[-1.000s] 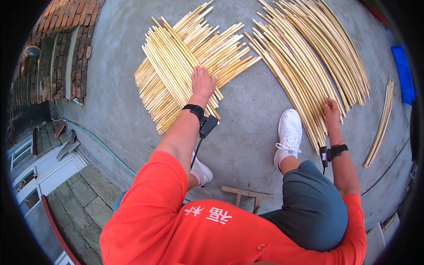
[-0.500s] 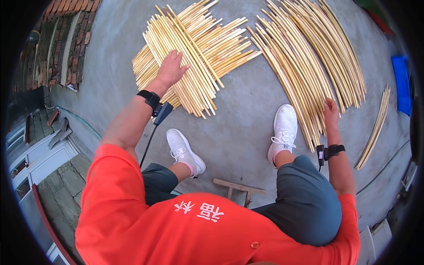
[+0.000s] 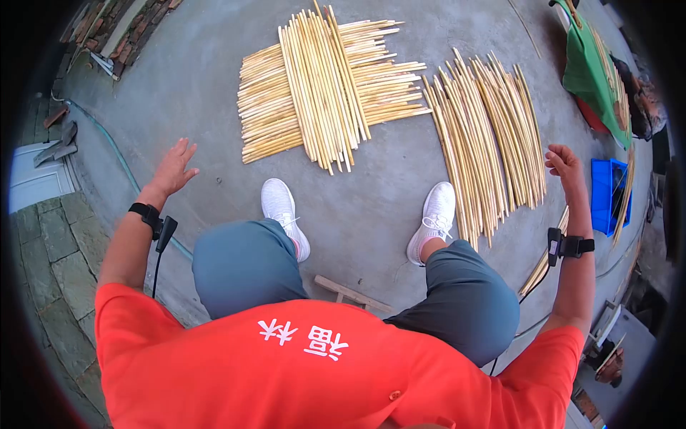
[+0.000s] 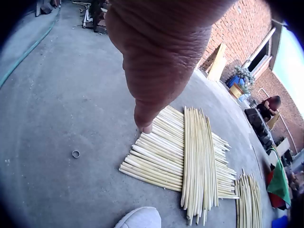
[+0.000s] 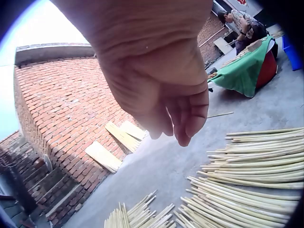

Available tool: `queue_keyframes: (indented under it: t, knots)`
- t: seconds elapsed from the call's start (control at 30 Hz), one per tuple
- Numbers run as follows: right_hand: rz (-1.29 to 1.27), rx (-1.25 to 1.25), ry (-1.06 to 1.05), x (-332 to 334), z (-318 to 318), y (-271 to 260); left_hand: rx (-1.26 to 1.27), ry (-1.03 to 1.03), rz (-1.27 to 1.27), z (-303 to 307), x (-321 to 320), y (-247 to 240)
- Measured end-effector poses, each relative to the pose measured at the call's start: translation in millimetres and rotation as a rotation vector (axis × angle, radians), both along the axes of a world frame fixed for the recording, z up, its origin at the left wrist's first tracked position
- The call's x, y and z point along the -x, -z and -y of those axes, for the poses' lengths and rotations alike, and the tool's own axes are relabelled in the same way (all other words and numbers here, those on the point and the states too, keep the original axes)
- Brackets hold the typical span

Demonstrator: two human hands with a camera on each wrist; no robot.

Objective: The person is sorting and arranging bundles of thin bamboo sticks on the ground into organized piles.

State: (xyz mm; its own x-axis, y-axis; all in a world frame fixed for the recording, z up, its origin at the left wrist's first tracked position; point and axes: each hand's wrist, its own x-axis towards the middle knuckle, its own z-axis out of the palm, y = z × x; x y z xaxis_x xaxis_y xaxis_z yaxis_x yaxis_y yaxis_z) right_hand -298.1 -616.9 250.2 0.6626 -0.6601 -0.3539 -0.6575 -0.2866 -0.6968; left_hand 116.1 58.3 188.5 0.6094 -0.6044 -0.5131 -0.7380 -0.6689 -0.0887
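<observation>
My left hand [image 3: 174, 168] hangs in the air left of the crossed pile, its fingers spread and holding nothing. In that pile, one layer of pale peeled sticks [image 3: 268, 96] lies sideways, with a bundle of sticks [image 3: 321, 93] laid lengthwise over it. My right hand [image 3: 564, 166] is raised beside the right-hand sticks, fingers loosely bent and empty. Those curved-looking sticks lie side by side in two groups, a nearer-left group [image 3: 464, 150] and a right group [image 3: 511, 129]. In the right wrist view, the right hand's fingers [image 5: 185, 128] hang down over bare concrete.
My shoes [image 3: 280, 207] stand on the concrete floor in front of the sticks. A small wooden stool [image 3: 350, 293] is between my legs. To the right are a blue crate [image 3: 606, 193], a green cloth [image 3: 589, 75] and a few loose sticks [image 3: 547, 261]. Another person [image 5: 247, 31] sits beyond.
My left hand has left the crossed pile and swung left and back toward me. The right hand has lifted away from the right sticks, outward. The head view has turned right.
</observation>
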Motion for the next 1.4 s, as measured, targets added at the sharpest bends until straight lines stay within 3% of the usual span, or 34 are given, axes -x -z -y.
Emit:
queue_keyframes:
  t: [0.1, 0.17, 0.27, 0.37, 0.5, 0.57, 0.63, 0.73, 1.03, 1.4]
  knots:
    - [-0.103, 0.097, -0.233, -79.6, -36.7, -69.3, 0.051, -0.037, -0.075, 4.0, 36.3, 54.5]
    - [-0.133, 0.152, -0.373, -129.6, -60.6, -85.2, 0.14, -0.107, -0.14, 20.9, 49.4, 97.0]
    - [-0.128, 0.129, -0.498, -201.0, -91.5, -58.5, 0.302, -0.087, -0.121, 56.7, 44.0, 163.7]
    - [-0.147, 0.019, -0.584, -257.5, -134.4, 9.8, 0.371, -0.069, -0.107, 96.8, 31.1, 195.4]
    - [-0.184, -0.101, -0.461, -293.9, -187.5, 129.7, 0.334, -0.067, -0.126, 108.2, 15.9, 206.6]
    - [-0.16, -0.033, -0.415, -295.8, -206.2, 189.6, 0.364, -0.042, -0.158, 101.4, 12.7, 212.1]
    - [-0.129, 0.197, -0.484, -293.3, -219.6, 238.2, 0.352, -0.044, -0.17, 100.5, 12.7, 207.6]
    - [-0.085, 0.34, -0.435, -285.9, -240.4, 275.9, 0.333, -0.056, -0.178, 105.3, 13.4, 203.4]
    - [-0.106, 0.529, -0.313, -281.7, -270.5, 293.7, 0.31, -0.079, -0.181, 108.1, 14.9, 195.5]
    - [-0.246, 0.48, -0.225, -287.4, -277.3, 296.7, 0.298, -0.095, -0.158, 112.8, 17.6, 193.1]
